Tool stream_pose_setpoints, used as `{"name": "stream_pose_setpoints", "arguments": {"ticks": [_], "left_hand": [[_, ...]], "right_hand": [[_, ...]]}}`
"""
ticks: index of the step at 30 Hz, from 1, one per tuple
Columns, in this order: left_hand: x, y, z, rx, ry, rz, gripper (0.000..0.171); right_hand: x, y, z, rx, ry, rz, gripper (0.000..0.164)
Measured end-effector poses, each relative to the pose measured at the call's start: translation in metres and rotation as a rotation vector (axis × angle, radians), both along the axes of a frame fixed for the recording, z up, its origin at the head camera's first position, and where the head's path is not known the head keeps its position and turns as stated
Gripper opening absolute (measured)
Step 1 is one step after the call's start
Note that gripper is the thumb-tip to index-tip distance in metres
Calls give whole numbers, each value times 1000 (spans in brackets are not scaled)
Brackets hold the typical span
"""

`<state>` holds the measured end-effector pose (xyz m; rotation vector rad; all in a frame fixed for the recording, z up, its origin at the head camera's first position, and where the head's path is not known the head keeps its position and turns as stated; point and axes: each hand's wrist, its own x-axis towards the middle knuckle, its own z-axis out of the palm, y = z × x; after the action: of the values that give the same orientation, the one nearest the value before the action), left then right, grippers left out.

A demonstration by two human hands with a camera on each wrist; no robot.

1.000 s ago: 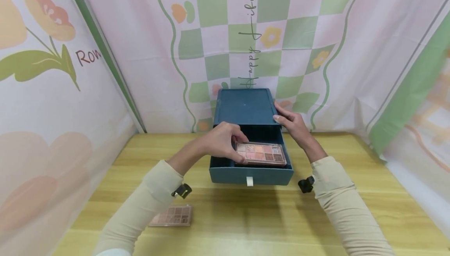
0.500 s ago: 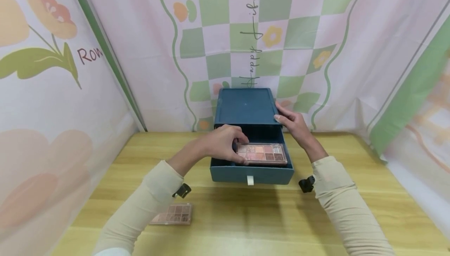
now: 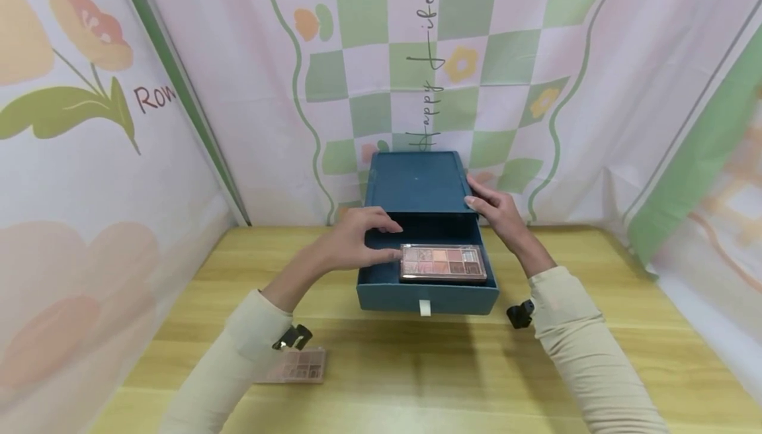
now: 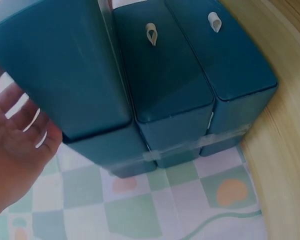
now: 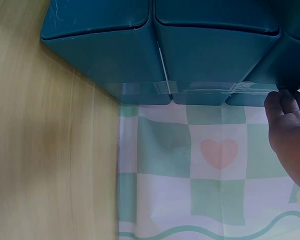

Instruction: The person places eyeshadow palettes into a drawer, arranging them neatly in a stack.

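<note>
The eyeshadow palette (image 3: 443, 262), with pink, peach and brown pans, lies in the pulled-out top drawer (image 3: 389, 296) of a dark teal drawer unit (image 3: 417, 182). My left hand (image 3: 354, 239) is at the drawer's left side, thumb and fingers spread apart and holding nothing. Its thumb tip is right at the palette's left edge. My right hand (image 3: 503, 216) rests against the unit's right side near the top, thumb at the top edge and fingers extended along the side. In the right wrist view, the fingertips (image 5: 290, 102) are at the unit's side.
A second eyeshadow palette (image 3: 303, 364) lies on the wooden table (image 3: 417, 381), partly behind the left sleeve. Below the open drawer, the left wrist view shows two more drawers (image 4: 162, 60) with pull loops. Behind the unit hangs a checkered cloth (image 3: 411, 57).
My left hand has let go of the palette in the drawer and drawn back a little to the left, its fingers opening. The right hand has not visibly moved.
</note>
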<state>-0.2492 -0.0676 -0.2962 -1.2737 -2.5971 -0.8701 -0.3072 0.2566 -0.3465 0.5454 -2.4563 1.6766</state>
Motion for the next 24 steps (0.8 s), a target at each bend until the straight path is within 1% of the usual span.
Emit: {"name": "stream_pose_setpoints", "arguments": {"ticks": [5,7,11,16,21,24], "left_hand": [[4,-13,-3,81,-3,73,29],[6,-17,-5,95,11,114,28],[9,-28,-11,128,43,164,24],[14,-43,-20,159,36,189,19],[18,-56,-30,164,33,194,16],[21,-63,-38,154,12,195,15]], "right_hand": [[0,0,0,1,-3,3,59],[0,0,0,-2,-1,4,60],[1,0,-1,-5,3,6,60],[0,0,-1,-4,6,6,60],[0,-1,0,-4,11,5,60],[0,-1,-1,-5,13,5,60]]}}
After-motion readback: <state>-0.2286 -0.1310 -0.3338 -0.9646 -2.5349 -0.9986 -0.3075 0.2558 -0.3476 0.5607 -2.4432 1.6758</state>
